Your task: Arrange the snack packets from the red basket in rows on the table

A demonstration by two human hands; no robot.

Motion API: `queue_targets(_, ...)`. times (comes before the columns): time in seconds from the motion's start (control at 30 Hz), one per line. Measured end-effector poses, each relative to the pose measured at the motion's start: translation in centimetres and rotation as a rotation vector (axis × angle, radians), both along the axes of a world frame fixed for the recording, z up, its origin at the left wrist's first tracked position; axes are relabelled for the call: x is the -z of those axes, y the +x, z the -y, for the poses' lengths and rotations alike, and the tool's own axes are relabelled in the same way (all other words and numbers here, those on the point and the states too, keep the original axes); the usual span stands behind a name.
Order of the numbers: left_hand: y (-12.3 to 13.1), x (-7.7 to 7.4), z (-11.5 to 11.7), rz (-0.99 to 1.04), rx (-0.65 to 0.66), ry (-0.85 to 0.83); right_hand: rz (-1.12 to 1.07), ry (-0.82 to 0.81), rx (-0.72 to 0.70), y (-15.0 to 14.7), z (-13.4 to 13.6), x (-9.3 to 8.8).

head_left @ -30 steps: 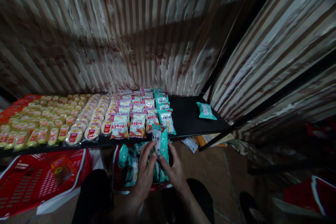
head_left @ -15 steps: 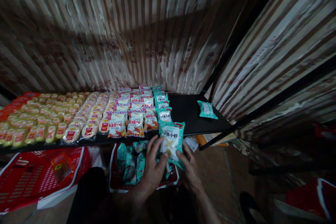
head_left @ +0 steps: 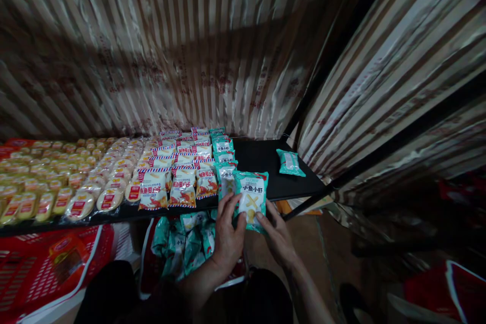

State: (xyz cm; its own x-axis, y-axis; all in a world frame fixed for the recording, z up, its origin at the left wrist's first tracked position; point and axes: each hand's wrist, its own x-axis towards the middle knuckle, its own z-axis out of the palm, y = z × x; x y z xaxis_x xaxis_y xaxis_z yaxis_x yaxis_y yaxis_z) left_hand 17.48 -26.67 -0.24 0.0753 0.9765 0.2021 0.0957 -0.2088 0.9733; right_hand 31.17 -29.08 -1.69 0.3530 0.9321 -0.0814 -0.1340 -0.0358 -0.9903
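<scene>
A teal and white snack bag [head_left: 252, 197] is held upright between my two hands at the shelf's front edge. My left hand [head_left: 230, 230] grips its left side, the thumb on the front. On the lower right side, my right hand [head_left: 276, 235] presses with thumb and fingers. Just behind and to the left stands a row of teal bags [head_left: 224, 147] on the black shelf [head_left: 254, 154]. Another teal bag [head_left: 290, 162] lies apart near the shelf's right end. Below the shelf, a red basket [head_left: 147, 268] holds several teal bags [head_left: 176, 250].
White and red snack bags [head_left: 183, 185] and wrapped round cakes [head_left: 111, 195] fill the shelf's left part. A second red basket [head_left: 34, 263] sits at the lower left, holding an orange packet [head_left: 67, 258]. A black frame bar [head_left: 372, 157] slants across the right side.
The view has shifted, so the shelf and baskets appear further left. The held bag now stands more upright, slightly right of the teal row, still between both hands.
</scene>
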Motion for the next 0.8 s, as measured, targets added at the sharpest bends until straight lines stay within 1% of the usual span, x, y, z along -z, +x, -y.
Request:
queue_targets(0.07,1.1,-0.2,-0.7,-0.015,0.001,0.011,-0.003,0.009,-0.019,1.1,-0.8,-0.2)
queue_targets(0.17,2.7,-0.5,-1.8,-0.033,0.008,0.012,-0.026,0.006,-0.004,2.8,-2.4,-0.4)
queue_targets(0.23,3.9,-0.7,-2.8,-0.046,0.012,0.022,-0.033,0.008,0.009,3.8,-3.7,-0.5)
queue_targets(0.37,6.0,-0.8,-4.8,-0.091,0.011,0.028,-0.005,0.040,-0.010,5.5,-6.2,-0.7)
queue_targets(0.53,8.0,-1.0,-7.0,-0.118,0.004,-0.057,0.067,0.057,0.027,6.9,-9.0,-0.3)
queue_targets(0.67,9.7,-1.5,-8.7,-0.170,0.002,-0.129,0.021,0.041,0.074,7.9,-11.4,0.5)
queue_targets(0.8,11.7,-2.2,-10.8,-0.228,0.016,-0.189,-0.051,0.044,0.071,8.9,-14.1,0.8)
